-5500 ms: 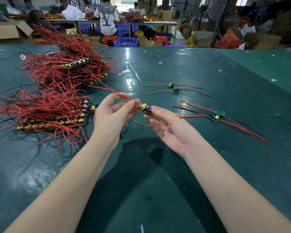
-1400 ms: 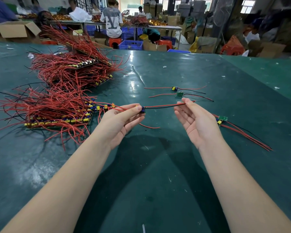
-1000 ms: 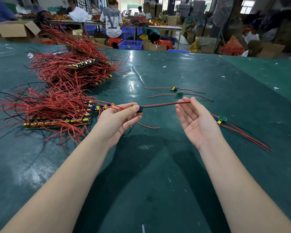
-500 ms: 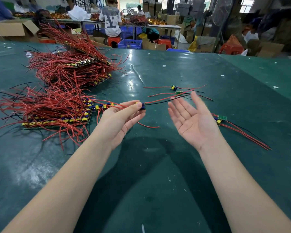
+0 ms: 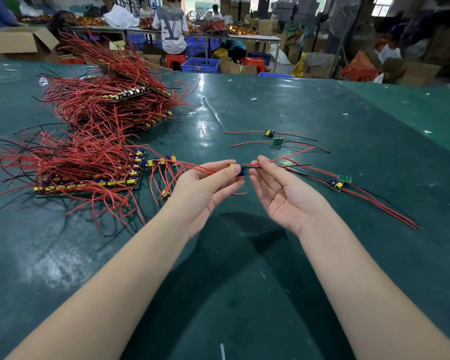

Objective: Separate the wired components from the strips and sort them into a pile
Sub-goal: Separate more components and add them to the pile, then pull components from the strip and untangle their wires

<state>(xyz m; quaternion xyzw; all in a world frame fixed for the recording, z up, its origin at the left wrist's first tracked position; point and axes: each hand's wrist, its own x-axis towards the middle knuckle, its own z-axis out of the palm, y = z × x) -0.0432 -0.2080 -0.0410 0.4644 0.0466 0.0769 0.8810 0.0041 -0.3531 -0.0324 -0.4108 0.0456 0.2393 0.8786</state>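
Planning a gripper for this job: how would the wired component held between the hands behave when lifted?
Probably very light: the left hand pinches the wired component with fingertips only. Its red wires curve loosely, so likely floppy and apt to snag.

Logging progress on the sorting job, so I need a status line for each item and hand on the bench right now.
Held component: off the strip, pinched in the left hand.
Left hand: closed on the component.
Right hand: palm up, fingertips on the component's wires.
Near strip stack: flat, still wired.
Far strip stack: untouched, top strip tilted.
Separated components: four loose on the table, in two pairs.
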